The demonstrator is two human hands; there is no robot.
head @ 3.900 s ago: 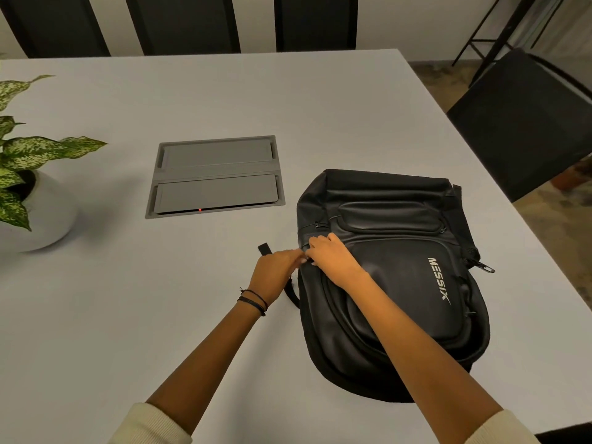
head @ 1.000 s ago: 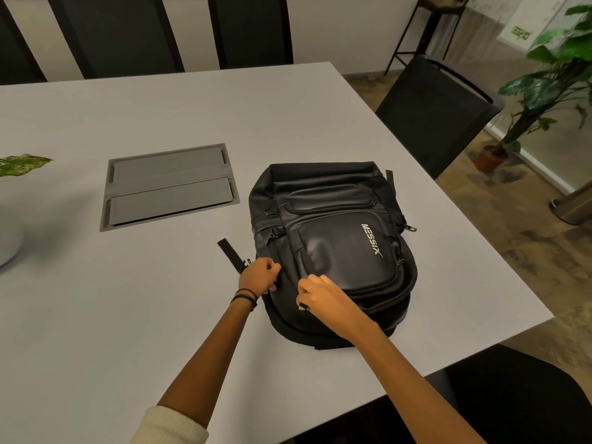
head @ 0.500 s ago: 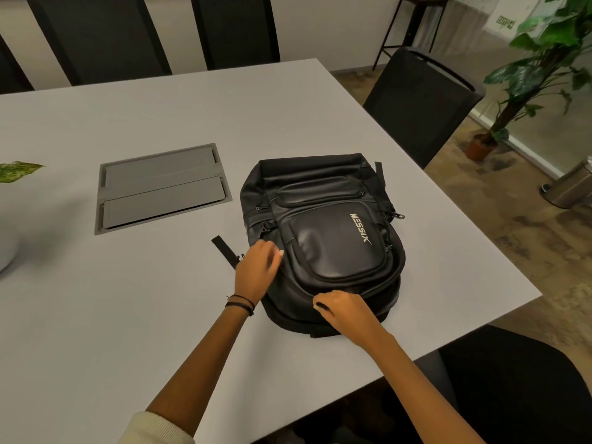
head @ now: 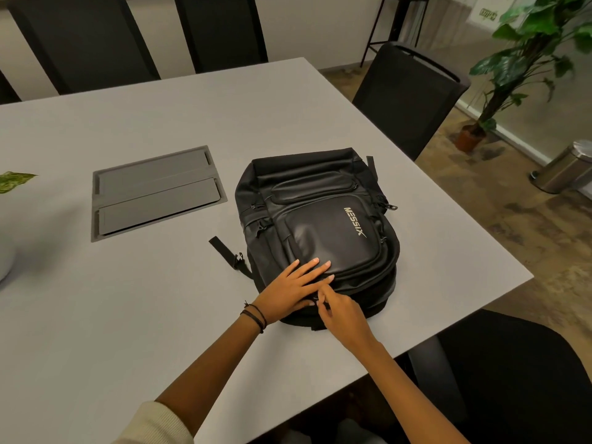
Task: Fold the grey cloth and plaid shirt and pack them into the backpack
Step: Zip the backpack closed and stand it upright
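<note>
A black backpack (head: 320,219) lies flat on the grey table (head: 128,315), front pocket with a white logo facing up. My left hand (head: 294,288) rests flat on the pack's near end, fingers spread. My right hand (head: 341,312) is just beside it at the near edge, thumb and forefinger pinched on what looks like a zipper pull; the pull itself is too small to make out. A loose black strap (head: 226,253) sticks out on the pack's left. Neither the grey cloth nor the plaid shirt is in view.
A grey recessed cable hatch (head: 153,192) sits in the table left of the pack. The table's right edge runs close to the pack. Black chairs (head: 407,97) stand around, one at the near right. A potted plant (head: 525,59) and a metal bin (head: 563,171) stand on the floor.
My left hand slid from the pack's left side onto its near end and flattened. My right hand moved left along the near edge to meet it.
</note>
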